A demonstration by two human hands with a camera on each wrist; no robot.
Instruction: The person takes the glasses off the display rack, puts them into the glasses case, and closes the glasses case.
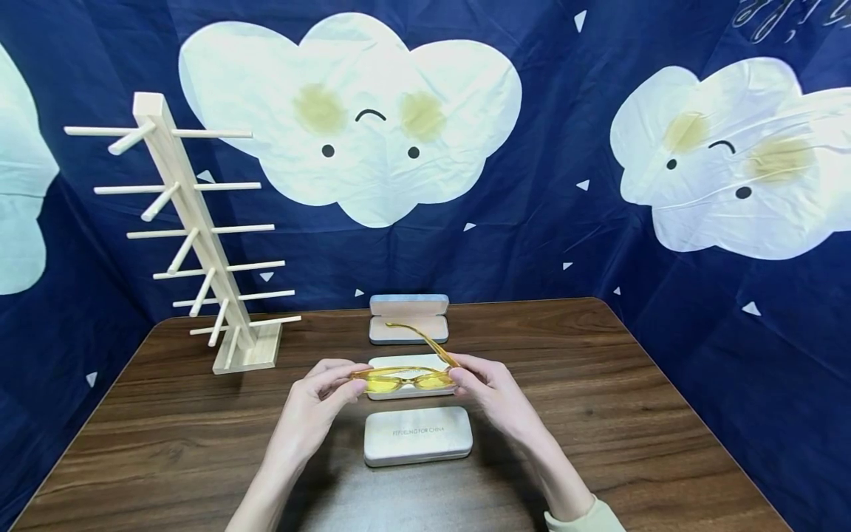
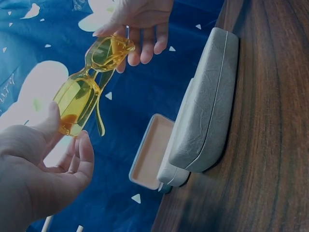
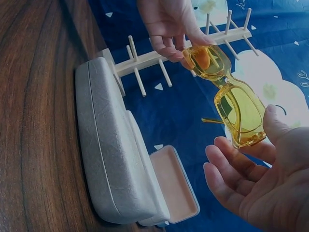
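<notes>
A pair of yellow see-through sunglasses (image 1: 432, 380) is held between both hands above the cases. My left hand (image 1: 311, 403) pinches the left end of the frame between thumb and fingers. My right hand (image 1: 490, 390) grips the right end by the hinge, thumb on the front, as the right wrist view shows. One temple arm (image 1: 420, 335) stands out from the right end, pointing away. Below and nearer me lies a closed white glasses case (image 1: 417, 443) with lettering on its lid. A second closed white case (image 1: 384, 362) lies behind the sunglasses, partly covered by them.
At the back of the table an open glasses case (image 1: 408, 304) shows a pale pink lining. A wooden rack (image 1: 206, 236) with several pegs stands at the back left. The brown wooden table (image 1: 618, 414) meets a dark blue cloth (image 1: 545, 266) with white clouds.
</notes>
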